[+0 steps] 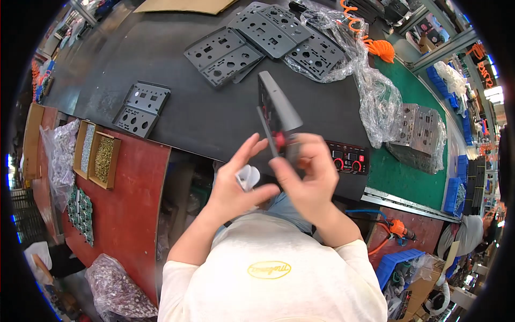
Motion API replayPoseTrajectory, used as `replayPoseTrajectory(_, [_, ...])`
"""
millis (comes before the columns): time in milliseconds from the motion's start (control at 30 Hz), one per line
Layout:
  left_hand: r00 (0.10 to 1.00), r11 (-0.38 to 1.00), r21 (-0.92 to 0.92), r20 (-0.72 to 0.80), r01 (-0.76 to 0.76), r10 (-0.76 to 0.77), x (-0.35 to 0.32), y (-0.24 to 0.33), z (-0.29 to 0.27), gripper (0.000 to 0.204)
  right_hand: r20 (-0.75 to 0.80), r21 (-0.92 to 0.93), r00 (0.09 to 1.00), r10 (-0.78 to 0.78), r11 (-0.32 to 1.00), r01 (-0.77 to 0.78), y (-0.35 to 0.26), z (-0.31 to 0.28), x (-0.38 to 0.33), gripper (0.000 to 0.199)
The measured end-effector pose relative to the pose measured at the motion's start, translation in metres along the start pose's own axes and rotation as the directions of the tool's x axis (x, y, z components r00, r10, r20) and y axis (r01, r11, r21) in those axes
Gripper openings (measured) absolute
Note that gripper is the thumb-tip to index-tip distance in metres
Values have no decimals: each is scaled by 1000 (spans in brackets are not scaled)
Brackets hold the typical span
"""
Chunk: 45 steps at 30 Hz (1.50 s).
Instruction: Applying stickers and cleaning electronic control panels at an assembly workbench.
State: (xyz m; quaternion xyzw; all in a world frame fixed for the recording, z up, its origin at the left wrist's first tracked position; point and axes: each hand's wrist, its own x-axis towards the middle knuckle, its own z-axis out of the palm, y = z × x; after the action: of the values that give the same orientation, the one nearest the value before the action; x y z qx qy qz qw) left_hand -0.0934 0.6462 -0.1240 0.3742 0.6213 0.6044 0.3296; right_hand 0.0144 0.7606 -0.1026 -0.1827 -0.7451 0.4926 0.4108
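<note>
The right hand (308,174) pinched a grey sheet-metal bracket (276,107) by its lower end, holding it edge-up above the black conveyor belt (204,115). The left hand (236,180) was spread, fingers splayed, with a small white piece (248,176) at its palm (what kind, I couldn't tell). The bracket looked stiff, light and sharp-edged, best gripped on its flat faces. A red part (279,140) at the fingertips was mostly covered.

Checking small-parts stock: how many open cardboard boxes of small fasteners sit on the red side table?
2: one small box of silvery pieces, and beside it a box of brass-coloured pieces, both at the red table's far edge. Others may be hidden.
</note>
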Motion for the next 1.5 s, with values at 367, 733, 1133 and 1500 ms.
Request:
replayPoseTrajectory(367, [935, 741, -620, -33, 258, -353, -25, -60, -29, 63, 237, -198, 942, -237, 938, 286, 7, 15, -10, 27])
replayPoseTrajectory(733, [941, 561, -783, 89, 268, -325, -51, -56, -59, 75, 197, 384, 784, 588, 690, -614, 50, 10, -23, 33])
replayPoseTrajectory(1133, [685, 843, -534, -589, 69, -430, -21, -15, -181, 26, 215, 367, 859, 464, 777, -511, 42, 24, -23, 36])
replayPoseTrajectory(1500, [675, 809, -576, -551, 117, -490, 43, -70, -348, 21, -19, 380, 839, 544, 780, -498, 48, -28, -26, 28])
